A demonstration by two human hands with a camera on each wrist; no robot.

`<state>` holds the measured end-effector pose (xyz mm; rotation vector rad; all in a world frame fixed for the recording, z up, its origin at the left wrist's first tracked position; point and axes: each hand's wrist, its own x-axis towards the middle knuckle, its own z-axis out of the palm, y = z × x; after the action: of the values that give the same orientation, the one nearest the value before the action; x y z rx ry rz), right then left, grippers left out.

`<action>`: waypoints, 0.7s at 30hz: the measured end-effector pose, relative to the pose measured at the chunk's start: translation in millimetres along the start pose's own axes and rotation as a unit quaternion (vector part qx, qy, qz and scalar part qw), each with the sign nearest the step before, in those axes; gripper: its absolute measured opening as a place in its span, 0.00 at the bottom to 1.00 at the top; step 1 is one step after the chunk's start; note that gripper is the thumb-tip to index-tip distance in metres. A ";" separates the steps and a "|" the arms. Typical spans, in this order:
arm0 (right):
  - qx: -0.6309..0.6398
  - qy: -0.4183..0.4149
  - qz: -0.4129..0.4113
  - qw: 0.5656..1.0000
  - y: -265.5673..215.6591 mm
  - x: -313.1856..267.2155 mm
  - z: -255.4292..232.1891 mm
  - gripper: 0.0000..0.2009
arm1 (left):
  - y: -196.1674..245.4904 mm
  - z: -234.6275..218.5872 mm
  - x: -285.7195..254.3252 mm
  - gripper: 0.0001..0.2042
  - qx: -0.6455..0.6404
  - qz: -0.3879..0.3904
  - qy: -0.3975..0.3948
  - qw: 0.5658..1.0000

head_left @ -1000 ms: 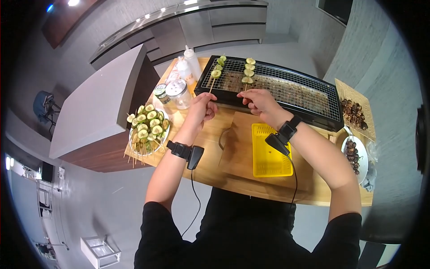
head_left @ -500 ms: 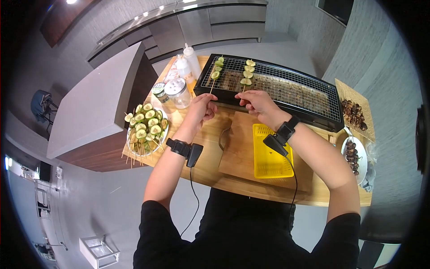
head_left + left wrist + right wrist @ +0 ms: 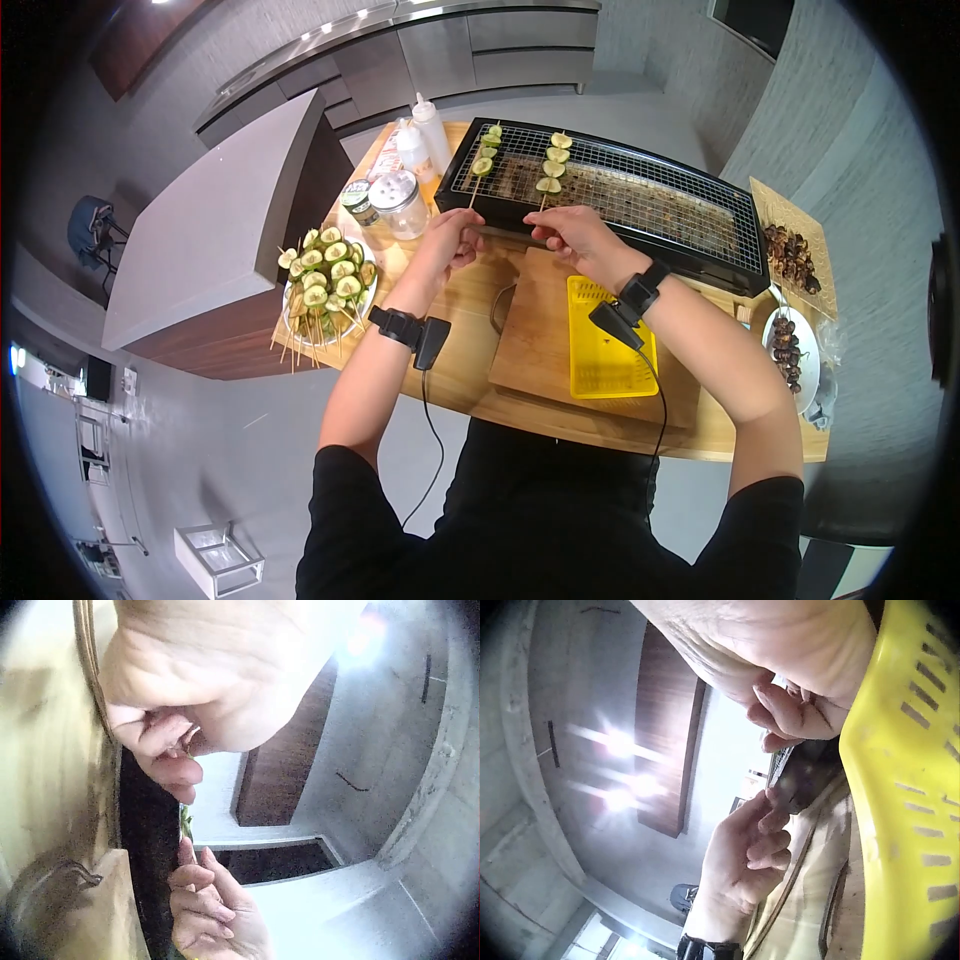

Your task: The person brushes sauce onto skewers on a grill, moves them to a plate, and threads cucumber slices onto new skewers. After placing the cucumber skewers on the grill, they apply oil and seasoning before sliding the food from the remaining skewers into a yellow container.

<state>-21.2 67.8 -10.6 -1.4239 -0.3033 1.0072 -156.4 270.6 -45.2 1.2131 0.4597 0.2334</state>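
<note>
Two skewers of green-rimmed, pale slices, cucumber by their look, lie on the wire grate of a black grill point(image 3: 640, 200). In the head view my left hand point(image 3: 453, 245) pinches the bare stick end of the left skewer point(image 3: 483, 166) at the grill's front edge. My right hand point(image 3: 588, 240) holds the stick of the right skewer point(image 3: 549, 185) between thumb and finger, over the same edge. The left wrist view shows curled left fingers point(image 3: 176, 761), with the right hand point(image 3: 217, 915) beyond. Curled right fingers point(image 3: 787, 712) appear in the right wrist view.
A plate of more sliced skewers point(image 3: 325, 275) stands left, beside jars point(image 3: 398, 205) and squeeze bottles point(image 3: 428, 135). A yellow basket point(image 3: 612, 350) sits on a cutting board point(image 3: 530, 340) before me. Dark grilled skewers lie on a board point(image 3: 828, 290) and white plate point(image 3: 808, 350) at right.
My right hand has drawn slightly left and toward me, and the right skewer's near end has shifted with it. The left hand and its skewer look nearly unchanged.
</note>
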 end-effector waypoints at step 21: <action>-0.181 -0.014 -0.033 0.983 -38.7 -58.5 20.0 0.04 | 6.6 -23.9 -119.6 0.11 -0.122 0.009 -0.120 0.985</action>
<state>-54.1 45.2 50.5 -1.7148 -0.5726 0.9505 -272.8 243.8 -19.8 0.9900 0.2036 0.1509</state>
